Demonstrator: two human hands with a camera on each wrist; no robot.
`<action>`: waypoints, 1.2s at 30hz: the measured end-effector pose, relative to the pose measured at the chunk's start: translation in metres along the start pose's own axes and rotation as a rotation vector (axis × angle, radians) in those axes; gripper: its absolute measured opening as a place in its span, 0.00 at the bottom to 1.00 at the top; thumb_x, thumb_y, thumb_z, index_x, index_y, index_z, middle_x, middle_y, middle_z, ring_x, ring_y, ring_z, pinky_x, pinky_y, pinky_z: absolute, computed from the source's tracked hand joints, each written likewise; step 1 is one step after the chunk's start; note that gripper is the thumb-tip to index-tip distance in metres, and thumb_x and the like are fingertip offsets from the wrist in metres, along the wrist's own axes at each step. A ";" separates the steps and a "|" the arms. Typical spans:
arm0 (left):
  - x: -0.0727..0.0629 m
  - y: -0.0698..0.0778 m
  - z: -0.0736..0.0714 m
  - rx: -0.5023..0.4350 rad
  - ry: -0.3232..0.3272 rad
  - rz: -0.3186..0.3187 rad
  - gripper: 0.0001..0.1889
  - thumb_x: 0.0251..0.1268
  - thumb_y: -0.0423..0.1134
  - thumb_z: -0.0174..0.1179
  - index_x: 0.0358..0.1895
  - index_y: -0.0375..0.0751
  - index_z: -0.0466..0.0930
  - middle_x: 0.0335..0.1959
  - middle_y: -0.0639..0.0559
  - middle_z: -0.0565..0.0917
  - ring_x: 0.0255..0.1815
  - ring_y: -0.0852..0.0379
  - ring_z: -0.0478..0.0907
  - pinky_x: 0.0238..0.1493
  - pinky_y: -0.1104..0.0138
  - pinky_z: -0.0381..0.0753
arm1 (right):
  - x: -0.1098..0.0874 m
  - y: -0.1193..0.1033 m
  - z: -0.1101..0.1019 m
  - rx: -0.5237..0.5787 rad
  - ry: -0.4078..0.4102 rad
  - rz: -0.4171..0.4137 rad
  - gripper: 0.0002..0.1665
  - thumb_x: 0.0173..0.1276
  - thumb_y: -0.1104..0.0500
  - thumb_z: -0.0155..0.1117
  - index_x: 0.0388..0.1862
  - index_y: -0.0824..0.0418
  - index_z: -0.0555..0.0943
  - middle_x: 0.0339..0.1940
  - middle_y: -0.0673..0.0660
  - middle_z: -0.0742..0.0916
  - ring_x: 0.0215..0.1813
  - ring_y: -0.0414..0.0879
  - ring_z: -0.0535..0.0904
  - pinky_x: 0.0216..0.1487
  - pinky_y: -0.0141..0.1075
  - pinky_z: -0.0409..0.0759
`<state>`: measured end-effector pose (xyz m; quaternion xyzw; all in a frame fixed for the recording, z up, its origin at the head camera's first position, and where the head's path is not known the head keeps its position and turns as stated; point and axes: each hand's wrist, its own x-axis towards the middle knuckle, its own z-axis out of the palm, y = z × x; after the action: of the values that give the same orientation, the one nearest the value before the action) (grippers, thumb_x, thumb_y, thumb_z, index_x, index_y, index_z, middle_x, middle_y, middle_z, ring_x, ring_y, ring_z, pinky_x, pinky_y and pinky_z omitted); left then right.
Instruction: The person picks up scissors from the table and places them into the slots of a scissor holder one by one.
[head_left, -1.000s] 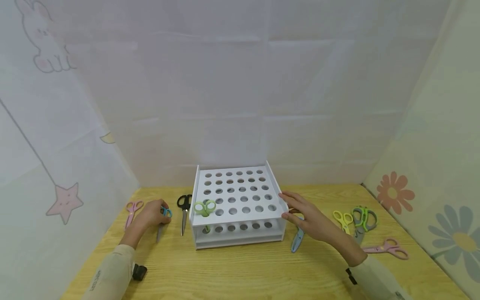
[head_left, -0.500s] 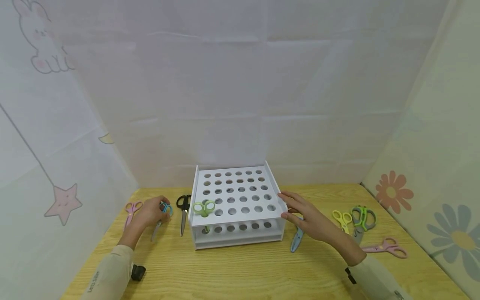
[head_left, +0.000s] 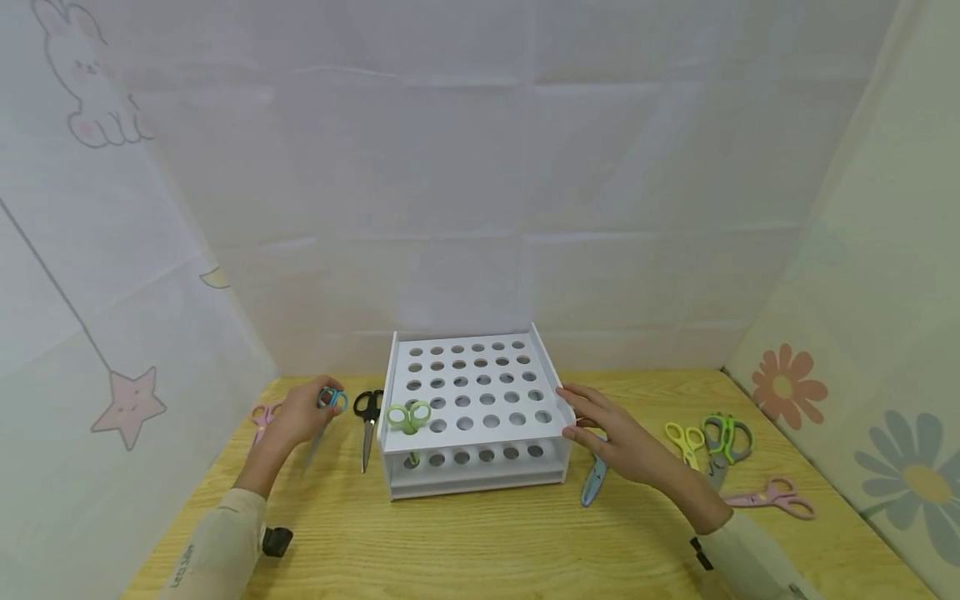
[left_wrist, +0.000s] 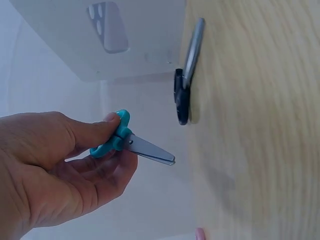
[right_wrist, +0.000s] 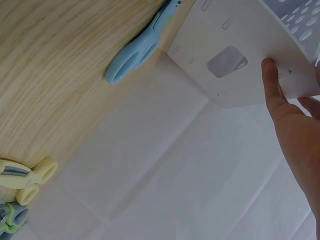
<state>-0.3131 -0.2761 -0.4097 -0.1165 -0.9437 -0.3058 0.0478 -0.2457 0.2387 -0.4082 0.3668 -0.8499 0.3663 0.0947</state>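
My left hand (head_left: pixel 306 413) pinches a pair of scissors with blue-teal handles (left_wrist: pixel 121 131) between thumb and fingers. Its blades (left_wrist: pixel 149 150) are closed and held off the wooden table. Black-handled scissors (head_left: pixel 369 423) lie between this hand and a white two-tier rack (head_left: pixel 480 432) with rows of round holes. Green-handled scissors (head_left: pixel 409 415) stand in the rack's front left hole, handles on top. My right hand (head_left: pixel 617 433) rests on the rack's right side panel (right_wrist: pixel 240 55), its fingers spread at the upper edge and outer face. Light-blue scissors (head_left: pixel 595 477) lie partly beneath that hand.
Pink scissors (head_left: pixel 262 418) lie at the far left, partly hidden by my left hand. On the right are yellow scissors (head_left: pixel 686 442), green-and-grey scissors (head_left: pixel 726 442) and another pink pair (head_left: pixel 772 497). Printed white sheets enclose the table (head_left: pixel 465 542) at the back and sides.
My left hand has picked up the blue-handled scissors and raised them slightly, away from me, with the blades pointing down. The right hand stays on the rack.
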 end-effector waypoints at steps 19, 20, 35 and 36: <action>-0.026 0.092 -0.021 -0.048 0.229 0.157 0.15 0.76 0.36 0.60 0.60 0.36 0.77 0.44 0.45 0.83 0.41 0.47 0.80 0.39 0.56 0.80 | 0.000 0.000 0.000 0.003 0.000 -0.016 0.36 0.75 0.63 0.63 0.78 0.69 0.63 0.76 0.66 0.67 0.60 0.52 0.79 0.55 0.47 0.81; -0.028 0.098 -0.022 -0.054 0.241 0.172 0.14 0.76 0.36 0.60 0.59 0.36 0.77 0.44 0.45 0.83 0.42 0.47 0.81 0.39 0.55 0.81 | 0.000 0.000 0.000 0.001 -0.001 -0.017 0.36 0.75 0.63 0.63 0.78 0.69 0.63 0.76 0.66 0.67 0.60 0.52 0.79 0.55 0.47 0.81; -0.051 0.138 -0.027 -0.206 0.253 0.278 0.13 0.74 0.40 0.63 0.57 0.45 0.80 0.41 0.51 0.83 0.40 0.54 0.82 0.35 0.61 0.84 | 0.000 -0.003 0.000 -0.007 0.001 -0.016 0.36 0.76 0.63 0.63 0.78 0.69 0.63 0.75 0.66 0.67 0.59 0.51 0.80 0.55 0.43 0.81; -0.052 0.139 -0.027 -0.215 0.246 0.286 0.13 0.74 0.40 0.63 0.58 0.44 0.80 0.41 0.51 0.82 0.39 0.54 0.82 0.36 0.61 0.84 | 0.000 -0.003 -0.001 -0.008 0.002 -0.017 0.36 0.76 0.63 0.63 0.78 0.69 0.63 0.76 0.66 0.67 0.59 0.51 0.80 0.55 0.45 0.81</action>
<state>-0.2281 -0.1928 -0.3171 -0.2154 -0.8666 -0.4068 0.1929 -0.2434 0.2375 -0.4058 0.3732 -0.8481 0.3625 0.0999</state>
